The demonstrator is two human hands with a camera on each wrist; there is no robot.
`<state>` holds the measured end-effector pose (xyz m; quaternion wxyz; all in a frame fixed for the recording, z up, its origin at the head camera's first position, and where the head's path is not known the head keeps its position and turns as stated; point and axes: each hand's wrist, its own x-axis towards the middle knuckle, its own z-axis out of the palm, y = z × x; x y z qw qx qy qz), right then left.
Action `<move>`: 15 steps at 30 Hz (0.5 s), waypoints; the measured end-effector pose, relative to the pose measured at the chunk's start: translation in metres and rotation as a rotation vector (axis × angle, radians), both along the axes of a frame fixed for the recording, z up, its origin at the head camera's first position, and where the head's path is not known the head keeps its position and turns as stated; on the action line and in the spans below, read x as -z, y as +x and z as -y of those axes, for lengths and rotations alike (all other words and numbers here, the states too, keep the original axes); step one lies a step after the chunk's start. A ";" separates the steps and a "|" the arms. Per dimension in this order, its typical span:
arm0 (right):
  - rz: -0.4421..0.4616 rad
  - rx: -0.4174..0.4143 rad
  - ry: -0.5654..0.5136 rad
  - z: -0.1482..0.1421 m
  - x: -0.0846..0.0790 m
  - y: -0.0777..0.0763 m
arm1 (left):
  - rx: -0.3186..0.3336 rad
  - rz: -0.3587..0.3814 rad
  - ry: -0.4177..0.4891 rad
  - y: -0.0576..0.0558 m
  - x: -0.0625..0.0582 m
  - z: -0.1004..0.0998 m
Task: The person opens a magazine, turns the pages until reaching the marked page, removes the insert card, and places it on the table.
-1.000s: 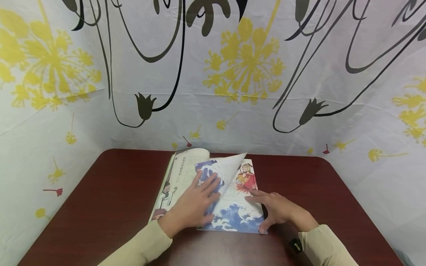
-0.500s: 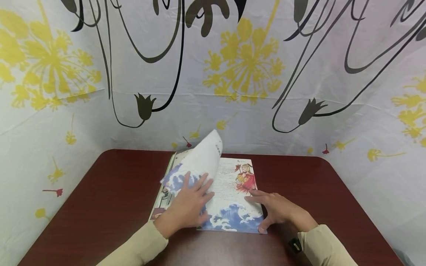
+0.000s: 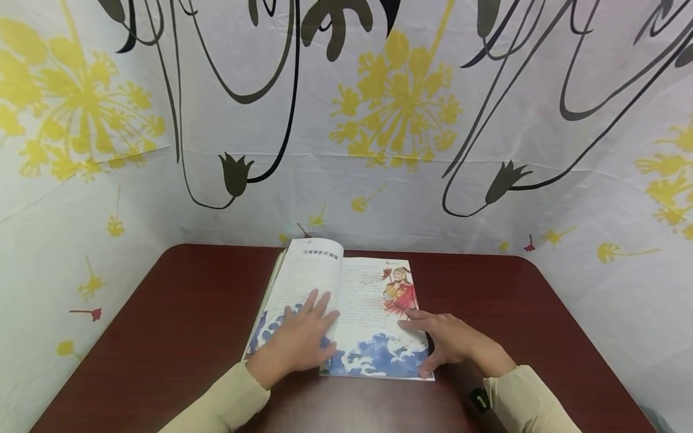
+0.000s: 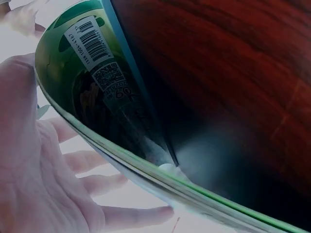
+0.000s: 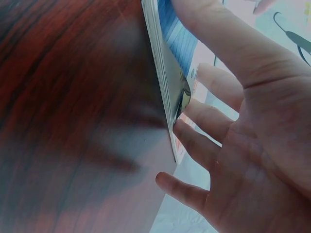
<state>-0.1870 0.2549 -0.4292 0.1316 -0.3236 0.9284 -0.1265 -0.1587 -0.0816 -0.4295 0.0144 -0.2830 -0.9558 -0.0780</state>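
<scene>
1. One book (image 3: pixel 346 307), open, lies flat on the near-centre of one table (image 3: pixel 162 337); two pages face up
2. Left page: heading at the top, blue wave art at the bottom. Right page: text, one red-robed figure near the top right corner, waves along the bottom
3. Two hands in view, both with beige sleeves (image 3: pixel 227 403)
4. Left hand (image 3: pixel 300 340) lies flat on the lower left page, fingers straight and spread, fingertips reaching the gutter; released, grasping nothing, only pressing the paper
5. Left wrist view: the same hand (image 4: pixel 43 165) palm-down on white paper, four fingers splayed; the book's green back cover (image 4: pixel 97 102) curves up off the table, with one barcode and one QR code on it
6. Right hand (image 3: pixel 452 343) rests on the right page's lower outer corner, fingers extended, thumb at the book's near edge; not clenched, holding nothing
7. Right wrist view: the hand (image 5: pixel 243 126) is splayed, fingers lying over the page stack's edge (image 5: pixel 163 73), little finger over bare table
8. Backdrop: one white cloth (image 3: pixel 379 150) printed with yellow flowers and black stems, hanging behind and to both sides of the table
</scene>
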 end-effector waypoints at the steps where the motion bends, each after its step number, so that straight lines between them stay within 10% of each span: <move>1: -0.001 -0.001 -0.002 0.000 0.000 0.000 | -0.005 0.012 0.008 0.000 0.001 0.000; 8: -0.021 -0.012 -0.024 -0.001 0.001 -0.002 | -0.005 0.019 0.014 -0.002 0.005 0.000; 15: -0.048 -0.005 -0.027 0.001 -0.001 -0.003 | 0.132 -0.073 -0.027 -0.002 0.007 -0.008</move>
